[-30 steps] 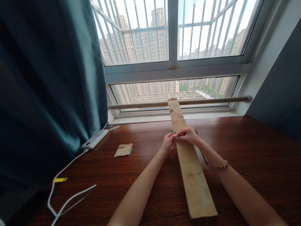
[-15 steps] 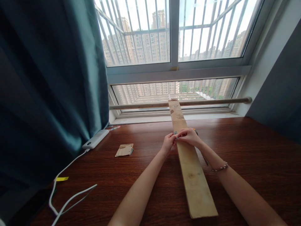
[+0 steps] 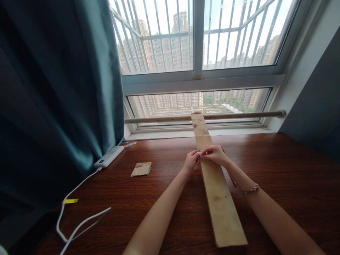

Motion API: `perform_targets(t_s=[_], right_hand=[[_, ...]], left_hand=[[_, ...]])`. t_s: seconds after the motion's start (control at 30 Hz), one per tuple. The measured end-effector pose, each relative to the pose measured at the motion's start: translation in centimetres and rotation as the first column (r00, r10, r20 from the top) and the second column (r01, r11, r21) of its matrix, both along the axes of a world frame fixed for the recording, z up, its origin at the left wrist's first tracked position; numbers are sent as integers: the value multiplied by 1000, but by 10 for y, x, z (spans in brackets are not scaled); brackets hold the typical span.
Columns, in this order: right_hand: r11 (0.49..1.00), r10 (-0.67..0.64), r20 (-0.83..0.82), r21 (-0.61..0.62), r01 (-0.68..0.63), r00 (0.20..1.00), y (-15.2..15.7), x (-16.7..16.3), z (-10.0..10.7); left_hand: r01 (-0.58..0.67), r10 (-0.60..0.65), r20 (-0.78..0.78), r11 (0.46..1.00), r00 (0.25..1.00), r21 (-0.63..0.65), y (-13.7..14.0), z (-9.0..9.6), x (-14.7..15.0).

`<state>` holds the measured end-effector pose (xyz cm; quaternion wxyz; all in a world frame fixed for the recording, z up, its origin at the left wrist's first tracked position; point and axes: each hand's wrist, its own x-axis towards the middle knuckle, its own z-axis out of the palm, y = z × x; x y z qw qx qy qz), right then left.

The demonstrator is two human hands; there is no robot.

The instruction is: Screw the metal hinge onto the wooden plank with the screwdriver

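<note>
A long pale wooden board [image 3: 221,203] runs away from me over the table, its far end near the window. At its left edge, my left hand [image 3: 190,162] is closed on a small silvery metal piece with holes [image 3: 199,150]; its exact kind is too small to make out. My right hand [image 3: 215,155] rests over the board, thumb and finger pinched together against the same spot. Whatever lies between those fingertips is too tiny to name. Beside the board, partly hidden by my right hand and forearm, is a tool with a dark and orange end [image 3: 222,148] and a thin shaft.
On the brown table [image 3: 287,177], a small scrap of board [image 3: 141,169] with metal bits at its edge lies left of my hands. Farther left are a white power bank [image 3: 109,157], a white cable [image 3: 87,217] and a curtain [image 3: 66,88]. A horizontal rail [image 3: 244,115] crosses before the window.
The whole view has shifted very slightly. Both hands stay together at the board's left edge, with hardly any visible finger movement.
</note>
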<state>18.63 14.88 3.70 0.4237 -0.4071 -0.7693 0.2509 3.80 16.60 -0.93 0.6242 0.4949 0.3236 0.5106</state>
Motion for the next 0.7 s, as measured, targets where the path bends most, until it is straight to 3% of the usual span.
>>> perform_targets(t_s=[0.43,0.7], right_hand=[[995,-75,127,77,65,989,-7,-4,6],[996,-73,54,57,70,996,-8,-4,5]], left_hand=[[-2,1,-30,1000,1000,-18,-1,8,-1],[39,-37,37,997,999,-69,1,1,-1]])
